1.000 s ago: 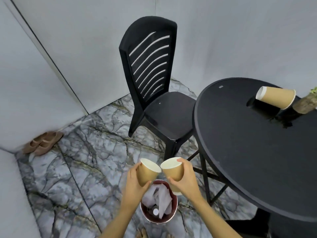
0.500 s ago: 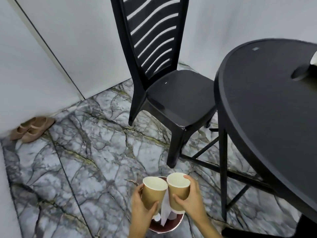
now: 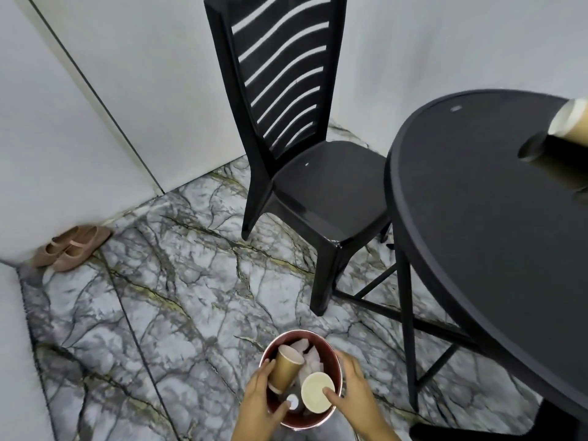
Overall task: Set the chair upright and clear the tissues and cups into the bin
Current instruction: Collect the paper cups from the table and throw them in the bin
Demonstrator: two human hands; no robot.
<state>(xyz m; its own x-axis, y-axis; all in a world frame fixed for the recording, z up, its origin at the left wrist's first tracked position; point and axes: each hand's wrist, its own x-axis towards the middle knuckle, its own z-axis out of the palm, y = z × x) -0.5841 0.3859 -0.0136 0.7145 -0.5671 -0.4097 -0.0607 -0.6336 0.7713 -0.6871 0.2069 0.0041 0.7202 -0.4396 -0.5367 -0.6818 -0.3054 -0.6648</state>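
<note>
Pink shoes (image 3: pixel 71 246) sit by the wall. The upright chair (image 3: pixel 305 173) stands beside the table (image 3: pixel 477 218). Left hand (image 3: pixel 262 405) loosely cradles a tilted cup (image 3: pixel 284 367) over the bin (image 3: pixel 337 367); right hand (image 3: pixel 356 396), open, fingertips another cup (image 3: pixel 317 396) atop tissues (image 3: pixel 310 358). A third cup (image 3: pixel 571 122) lies at the table's far right edge.

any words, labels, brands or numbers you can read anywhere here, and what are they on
None can be read.
The small pale mark on the table: too small to tell whether it is a label at all.
The paper cups in the bin and the cup lying on the table: plain brown sides, no print visible.
The chair and the shoes: no marking shows.
</note>
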